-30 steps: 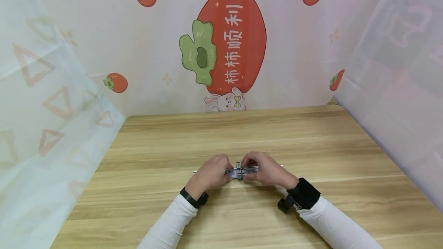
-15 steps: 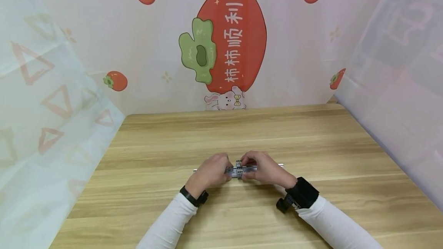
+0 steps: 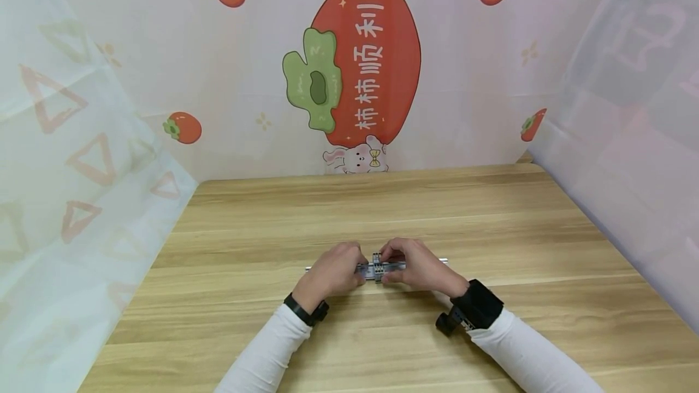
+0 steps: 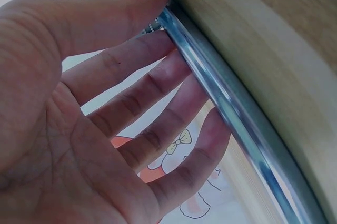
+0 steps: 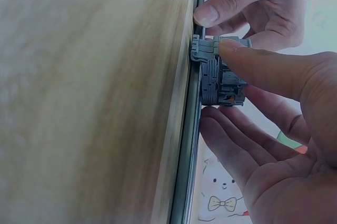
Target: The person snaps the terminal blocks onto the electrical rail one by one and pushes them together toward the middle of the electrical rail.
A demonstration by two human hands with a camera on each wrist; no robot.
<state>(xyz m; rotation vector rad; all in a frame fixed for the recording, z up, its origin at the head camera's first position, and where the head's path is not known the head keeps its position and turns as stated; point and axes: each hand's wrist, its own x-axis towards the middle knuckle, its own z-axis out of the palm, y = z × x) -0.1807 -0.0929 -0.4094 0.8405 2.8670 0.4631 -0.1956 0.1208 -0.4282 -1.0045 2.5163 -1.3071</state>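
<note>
A metal DIN rail [image 3: 364,272] lies left to right across the wooden table, close in front of the person. Grey terminal blocks [image 3: 377,267] stand together on it near its middle. The left hand [image 3: 334,268] holds the rail just left of the blocks; in the left wrist view its thumb is on one side of the rail [image 4: 231,103] and its fingertips meet the other. From the right, the right hand [image 3: 417,265] pinches the blocks. Its thumb presses the near end of the blocks [image 5: 210,84] in the right wrist view, with the fingers at the far side.
The wooden table [image 3: 246,217] extends around both hands. A white curtain [image 3: 262,65] with persimmon prints hangs behind it, and further sheets flank it left and right. A black strap with a small camera [image 3: 477,305] is on the right wrist, and a black band [image 3: 306,313] on the left.
</note>
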